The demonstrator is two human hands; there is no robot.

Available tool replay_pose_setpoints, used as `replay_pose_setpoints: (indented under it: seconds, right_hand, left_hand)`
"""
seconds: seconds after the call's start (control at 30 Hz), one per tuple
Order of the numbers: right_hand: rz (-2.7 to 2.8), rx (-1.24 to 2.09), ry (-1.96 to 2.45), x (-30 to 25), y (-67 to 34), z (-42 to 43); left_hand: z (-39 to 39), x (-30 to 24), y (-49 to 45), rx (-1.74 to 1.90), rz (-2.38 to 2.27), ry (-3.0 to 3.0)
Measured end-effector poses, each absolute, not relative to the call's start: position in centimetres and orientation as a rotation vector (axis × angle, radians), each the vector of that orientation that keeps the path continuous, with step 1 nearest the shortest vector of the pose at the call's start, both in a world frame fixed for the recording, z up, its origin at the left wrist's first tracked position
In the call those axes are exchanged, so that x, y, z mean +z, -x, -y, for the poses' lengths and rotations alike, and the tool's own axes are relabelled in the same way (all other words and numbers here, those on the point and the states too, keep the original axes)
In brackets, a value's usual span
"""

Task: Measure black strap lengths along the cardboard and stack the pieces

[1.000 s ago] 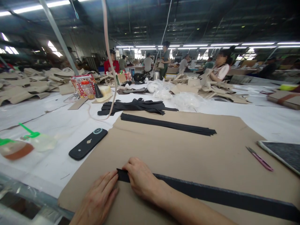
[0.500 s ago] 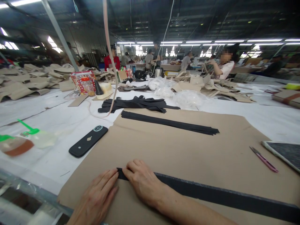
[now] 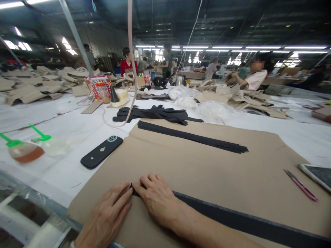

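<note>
A long black fabric strip (image 3: 232,217) lies across a beige sheet (image 3: 186,165), running from my hands to the lower right edge of the view. My right hand (image 3: 156,198) is closed over the strip near its left end, fingers bent and pressed together. At the tip of that end, my left hand (image 3: 108,210) has its fingers close together and the fingertips on the strip, almost touching my right thumb. Parts of the strip under both hands are hidden. A bundle of black strips (image 3: 191,136) lies farther back on the sheet.
Left of the sheet lie a black phone (image 3: 101,152) and two squeeze bottles with green tops, one with reddish-brown liquid (image 3: 28,155). Pink-handled thread snips (image 3: 301,186) rest at right. A loose black strip pile (image 3: 155,114) and clear plastic bags (image 3: 212,109) sit behind; a hose (image 3: 134,69) hangs down.
The view has turned slightly left, so the things on the table appear farther right. Both hands stay at the strip's left end, with less of its tip showing between them.
</note>
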State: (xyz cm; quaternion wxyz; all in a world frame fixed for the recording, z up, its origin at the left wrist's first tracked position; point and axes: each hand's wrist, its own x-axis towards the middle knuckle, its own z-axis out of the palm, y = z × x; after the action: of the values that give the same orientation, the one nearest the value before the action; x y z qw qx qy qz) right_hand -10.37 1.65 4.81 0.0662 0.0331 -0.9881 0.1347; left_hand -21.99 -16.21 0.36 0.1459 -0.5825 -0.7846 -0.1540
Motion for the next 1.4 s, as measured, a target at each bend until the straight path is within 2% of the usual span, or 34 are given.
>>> replay_pose_setpoints:
  seconds: [0.37, 0.6, 0.83, 1.4]
  right_hand:
    - [2.967, 0.346, -0.09, 4.8, 8.8, -3.3]
    - [2.928, 0.185, -0.263, 4.3, 7.1, -5.5]
    - [2.891, 0.051, -0.402, 3.6, 6.8, -6.4]
    - [2.913, 0.085, -0.429, 4.6, 3.2, -8.4]
  left_hand:
    - [15.8, 1.1, 22.5, -0.298, 2.088, 1.81]
    - [15.7, 1.3, 23.0, -0.314, 2.085, 1.839]
    - [14.6, 2.7, 22.4, -0.182, 2.091, 1.858]
    - [13.8, 2.7, 21.2, 0.06, 2.179, 1.816]
